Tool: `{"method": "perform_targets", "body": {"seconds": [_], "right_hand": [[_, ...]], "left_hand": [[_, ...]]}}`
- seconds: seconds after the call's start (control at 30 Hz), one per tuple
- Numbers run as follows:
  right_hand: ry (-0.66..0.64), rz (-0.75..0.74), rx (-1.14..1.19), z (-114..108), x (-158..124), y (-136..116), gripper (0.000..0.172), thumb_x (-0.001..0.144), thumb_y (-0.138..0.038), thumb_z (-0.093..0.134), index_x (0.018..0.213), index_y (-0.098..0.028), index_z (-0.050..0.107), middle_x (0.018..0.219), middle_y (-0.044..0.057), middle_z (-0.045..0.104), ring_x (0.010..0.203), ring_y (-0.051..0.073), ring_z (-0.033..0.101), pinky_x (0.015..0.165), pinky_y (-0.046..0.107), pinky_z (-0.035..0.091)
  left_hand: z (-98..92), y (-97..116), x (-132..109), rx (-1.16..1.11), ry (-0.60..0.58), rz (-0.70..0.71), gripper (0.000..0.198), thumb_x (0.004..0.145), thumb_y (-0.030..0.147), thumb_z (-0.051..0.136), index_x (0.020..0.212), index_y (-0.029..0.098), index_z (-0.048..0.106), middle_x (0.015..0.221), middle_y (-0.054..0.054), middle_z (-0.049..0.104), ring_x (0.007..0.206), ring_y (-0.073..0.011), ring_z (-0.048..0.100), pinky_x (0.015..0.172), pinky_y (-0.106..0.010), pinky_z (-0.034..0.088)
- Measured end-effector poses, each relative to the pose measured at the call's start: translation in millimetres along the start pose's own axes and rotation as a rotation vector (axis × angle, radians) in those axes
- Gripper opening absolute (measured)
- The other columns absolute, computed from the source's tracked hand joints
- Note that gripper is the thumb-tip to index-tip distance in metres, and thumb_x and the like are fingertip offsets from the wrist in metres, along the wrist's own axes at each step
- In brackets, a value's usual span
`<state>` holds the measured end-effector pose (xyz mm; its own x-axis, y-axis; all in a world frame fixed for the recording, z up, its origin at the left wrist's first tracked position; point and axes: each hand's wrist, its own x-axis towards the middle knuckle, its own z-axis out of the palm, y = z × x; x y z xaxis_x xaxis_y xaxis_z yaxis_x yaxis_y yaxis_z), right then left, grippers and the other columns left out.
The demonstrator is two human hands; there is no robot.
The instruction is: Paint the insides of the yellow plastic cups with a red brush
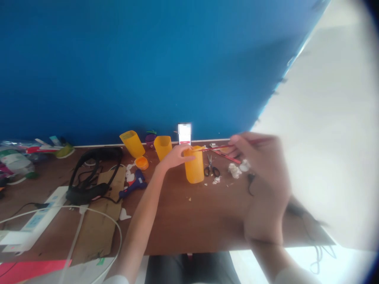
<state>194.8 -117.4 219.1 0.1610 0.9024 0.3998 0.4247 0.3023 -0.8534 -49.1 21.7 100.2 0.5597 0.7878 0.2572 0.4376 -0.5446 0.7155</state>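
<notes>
A yellow-orange cup [194, 171] stands upright on the brown table, and my left hand [177, 156] is closed around its upper rim from the left. My right hand [263, 173], blurred and close to the camera, pinches a thin red-handled paintbrush [217, 147]. The brush points left, its tip at the cup's rim beside my left fingers; I cannot tell whether it touches. Behind are two similar cups, one tilted [132, 144] and one partly hidden by my left hand [162, 146]. A small orange paint pot [141, 163] sits in front of them.
Scissors [211, 169] and crumpled white scraps [235, 170] lie to the right. A lit phone [184, 135] leans at the blue wall. Leftward are a blue glue gun [134, 185], a black strapped headset [89, 193], cardboard [99, 225], and a white power strip [37, 221] with cables.
</notes>
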Motion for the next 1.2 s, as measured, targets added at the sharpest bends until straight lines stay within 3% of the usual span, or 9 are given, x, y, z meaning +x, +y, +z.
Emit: {"method": "perform_targets", "body": {"seconds": [0.2,0.4,0.63,0.8,1.2], "right_hand": [[0.122,0.029,0.048,-3.1,17.5,14.1,0.036,0.083,-0.053,0.069,0.071,-0.019,0.071,0.059,0.004,0.067,0.051,0.015,0.064,0.047,0.024,0.046],[0.146,0.043,0.044,-2.6,23.0,17.8,0.039,0.084,-0.055,0.066,0.070,-0.019,0.069,0.058,0.004,0.065,0.048,0.013,0.060,0.045,0.023,0.044],[0.126,0.079,0.046,-6.0,24.1,19.7,0.041,0.084,-0.056,0.066,0.068,-0.018,0.068,0.056,0.004,0.065,0.047,0.012,0.059,0.044,0.021,0.045],[0.045,0.118,0.073,-7.1,29.7,25.5,0.038,0.084,-0.056,0.067,0.070,-0.020,0.069,0.059,0.004,0.067,0.049,0.014,0.061,0.046,0.024,0.047],[0.019,0.106,0.079,-5.7,35.8,31.5,0.036,0.082,-0.057,0.068,0.071,-0.022,0.070,0.062,0.004,0.068,0.052,0.015,0.062,0.052,0.027,0.051]], "left_hand": [[-1.5,6.1,1.7,-0.003,-0.048,0.014,0.045,0.082,0.060,0.062,0.107,0.022,0.067,0.119,-0.008,0.066,0.107,-0.0252,0.060,0.096,-0.038,0.047],[-0.9,3.3,1.9,0.001,-0.030,-0.004,0.048,0.080,0.061,0.064,0.106,0.022,0.067,0.122,-0.008,0.066,0.110,-0.0259,0.060,0.097,-0.039,0.046],[-3.1,5.7,0.9,0.003,-0.053,0.020,0.047,0.078,0.059,0.068,0.107,0.022,0.065,0.120,-0.007,0.066,0.107,-0.0248,0.060,0.095,-0.038,0.046],[-4.2,9.0,-0.9,0.011,-0.067,0.020,0.048,0.077,0.059,0.068,0.108,0.022,0.064,0.122,-0.008,0.065,0.109,-0.0254,0.059,0.097,-0.039,0.045],[5.7,8.0,3.3,0.027,-0.018,0.002,0.042,0.083,0.057,0.063,0.105,0.021,0.067,0.115,-0.008,0.067,0.103,-0.0247,0.060,0.091,-0.039,0.046]]}}
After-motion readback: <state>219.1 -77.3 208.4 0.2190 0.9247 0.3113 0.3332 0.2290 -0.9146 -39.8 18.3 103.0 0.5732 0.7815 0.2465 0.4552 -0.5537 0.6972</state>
